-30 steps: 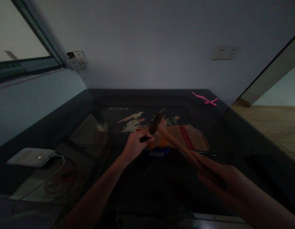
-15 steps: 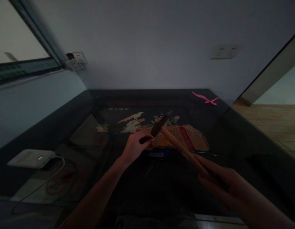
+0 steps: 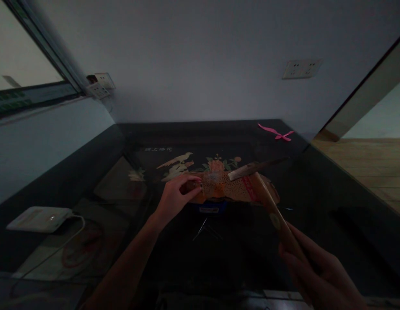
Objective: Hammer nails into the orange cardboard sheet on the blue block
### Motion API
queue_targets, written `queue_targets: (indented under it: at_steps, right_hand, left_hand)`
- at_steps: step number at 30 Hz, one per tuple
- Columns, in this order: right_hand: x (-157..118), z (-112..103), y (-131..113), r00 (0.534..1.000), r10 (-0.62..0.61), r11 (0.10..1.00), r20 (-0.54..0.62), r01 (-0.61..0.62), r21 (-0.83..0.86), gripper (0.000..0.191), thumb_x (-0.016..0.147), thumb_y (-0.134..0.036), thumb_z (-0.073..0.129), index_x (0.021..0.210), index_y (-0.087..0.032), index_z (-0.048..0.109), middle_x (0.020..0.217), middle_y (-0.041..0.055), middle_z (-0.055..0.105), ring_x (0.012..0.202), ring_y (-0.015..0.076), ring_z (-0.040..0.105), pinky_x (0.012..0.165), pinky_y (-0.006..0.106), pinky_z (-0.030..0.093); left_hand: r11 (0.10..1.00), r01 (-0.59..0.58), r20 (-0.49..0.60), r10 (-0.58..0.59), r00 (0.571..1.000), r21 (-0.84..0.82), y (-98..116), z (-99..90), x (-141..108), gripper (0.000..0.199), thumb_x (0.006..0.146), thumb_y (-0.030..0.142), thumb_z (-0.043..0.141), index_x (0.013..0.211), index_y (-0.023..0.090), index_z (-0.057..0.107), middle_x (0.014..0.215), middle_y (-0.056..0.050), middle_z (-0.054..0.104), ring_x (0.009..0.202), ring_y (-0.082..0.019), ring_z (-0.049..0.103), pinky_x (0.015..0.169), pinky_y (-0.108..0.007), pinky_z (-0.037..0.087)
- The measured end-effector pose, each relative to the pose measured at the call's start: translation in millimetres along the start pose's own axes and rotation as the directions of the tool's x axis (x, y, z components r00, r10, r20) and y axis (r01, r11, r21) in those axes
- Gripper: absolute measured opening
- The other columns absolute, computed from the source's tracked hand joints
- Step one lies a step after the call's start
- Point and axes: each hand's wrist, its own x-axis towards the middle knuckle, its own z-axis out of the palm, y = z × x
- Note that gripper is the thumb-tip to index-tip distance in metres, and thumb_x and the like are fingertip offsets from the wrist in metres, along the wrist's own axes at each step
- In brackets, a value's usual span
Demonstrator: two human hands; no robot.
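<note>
My right hand (image 3: 316, 262) is wrapped round the wooden handle of a hammer (image 3: 274, 202). The hammer's dark metal head hangs over the right part of a long brown piece (image 3: 234, 187) covered in small dark dots, with a red lettered band. At that piece's left end, my left hand (image 3: 178, 193) has thumb and forefinger curled close together. Whatever lies between those fingertips is too small and dim to make out. Beneath the brown piece, a blue object (image 3: 209, 208) with a white label shows in part.
A thin V-shaped metal item (image 3: 200, 229) lies on the dark tabletop (image 3: 251, 254) in front. To the left is a white power bank (image 3: 40, 218) with a cable. A pink ribbon (image 3: 277, 132) lies at the back right, near the wall.
The hammer head has swung right, away from my left fingers, and its handle has turned steeper. My right hand has moved down; my left hand has shifted slightly left.
</note>
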Motion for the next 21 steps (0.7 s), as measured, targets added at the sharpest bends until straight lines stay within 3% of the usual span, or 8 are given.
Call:
queue_targets:
  at_steps: [2, 5, 9, 13, 16, 19, 21]
  right_hand:
    - [-0.2, -1.9, 3.8, 1.0, 0.012, 1.0, 0.006, -0.012, -0.004, 0.062, 0.072, -0.047, 0.074, 0.129, -0.026, 0.062, 0.075, 0.0032, 0.067, 0.054, 0.0165, 0.058, 0.043, 0.023, 0.049]
    - [-1.8, -0.9, 7.4, 0.999, 0.033, 0.999, -0.033, -0.034, -0.012, 0.061, 0.075, -0.049, 0.07, 0.131, -0.027, 0.06, 0.064, -0.0012, 0.06, 0.039, 0.0105, 0.043, 0.032, 0.02, 0.036]
    - [-2.2, 2.6, 5.9, 1.0, -0.015, 0.998, 0.004, 0.015, -0.056, 0.055, 0.076, -0.048, 0.068, 0.128, -0.028, 0.063, 0.059, -0.0021, 0.056, 0.039, 0.0115, 0.041, 0.031, 0.021, 0.035]
    - [2.1, 8.2, -7.5, 0.986, -0.034, 0.987, 0.164, 0.058, -0.148, 0.054, 0.082, -0.042, 0.063, 0.134, -0.028, 0.058, 0.063, -0.0031, 0.055, 0.044, 0.0103, 0.044, 0.036, 0.019, 0.037]
    - [9.1, 16.6, -24.6, 0.94, -0.088, 0.967, 0.328, 0.159, -0.197, 0.053, 0.085, -0.04, 0.06, 0.137, -0.029, 0.055, 0.068, -0.0021, 0.058, 0.05, 0.0111, 0.048, 0.042, 0.02, 0.042]
    - [17.0, 26.1, -40.9, 0.885, -0.093, 0.947, 0.455, 0.219, -0.233, 0.055, 0.087, -0.037, 0.056, 0.141, -0.029, 0.049, 0.062, -0.0042, 0.052, 0.045, 0.0094, 0.044, 0.038, 0.018, 0.038]
    - [20.1, 31.0, -49.5, 0.875, -0.093, 0.942, 0.475, 0.232, -0.244, 0.056, 0.088, -0.035, 0.054, 0.143, -0.026, 0.047, 0.061, -0.005, 0.051, 0.041, 0.0072, 0.04, 0.035, 0.016, 0.035]
  left_hand:
    - [1.0, 0.014, -0.015, -0.014, 1.0, 0.009, 3.5, -5.7, 0.1, 0.017, 0.078, 0.021, 0.07, 0.095, 0.02, 0.069, 0.091, -0.003, 0.074, 0.078, -0.017, 0.067, 0.071, -0.028, 0.054]
    - [0.998, 0.054, -0.021, -0.054, 0.998, -0.01, 5.6, -10.0, -2.4, 0.013, 0.08, 0.022, 0.067, 0.092, 0.019, 0.07, 0.088, -0.003, 0.074, 0.075, -0.016, 0.068, 0.07, -0.027, 0.054]
    - [0.997, 0.078, -0.028, -0.078, 0.997, -0.005, 0.9, -6.5, -8.7, 0.01, 0.079, 0.023, 0.067, 0.088, 0.019, 0.071, 0.08, -0.001, 0.073, 0.068, -0.015, 0.066, 0.064, -0.025, 0.053]
    - [0.997, 0.08, -0.058, -0.079, 0.995, 0.012, -4.4, 0.1, -12.9, 0.006, 0.08, 0.023, 0.067, 0.083, 0.019, 0.071, 0.076, -0.001, 0.073, 0.066, -0.015, 0.066, 0.063, -0.024, 0.051]
    - [0.996, 0.091, -0.068, -0.09, 0.994, 0.017, -6.5, 3.8, -14.0, 0.006, 0.08, 0.023, 0.067, 0.082, 0.019, 0.072, 0.078, -0.001, 0.073, 0.068, -0.016, 0.067, 0.064, -0.025, 0.052]
    - [0.995, 0.096, -0.072, -0.094, 0.993, 0.025, -8.2, 6.9, -14.9, 0.006, 0.081, 0.022, 0.067, 0.081, 0.019, 0.072, 0.08, -0.002, 0.074, 0.07, -0.017, 0.067, 0.065, -0.026, 0.052]
    - [0.996, 0.083, -0.078, -0.081, 0.994, 0.032, -9.1, 8.7, -15.4, 0.006, 0.081, 0.021, 0.067, 0.081, 0.019, 0.073, 0.079, -0.002, 0.075, 0.069, -0.017, 0.068, 0.064, -0.026, 0.052]
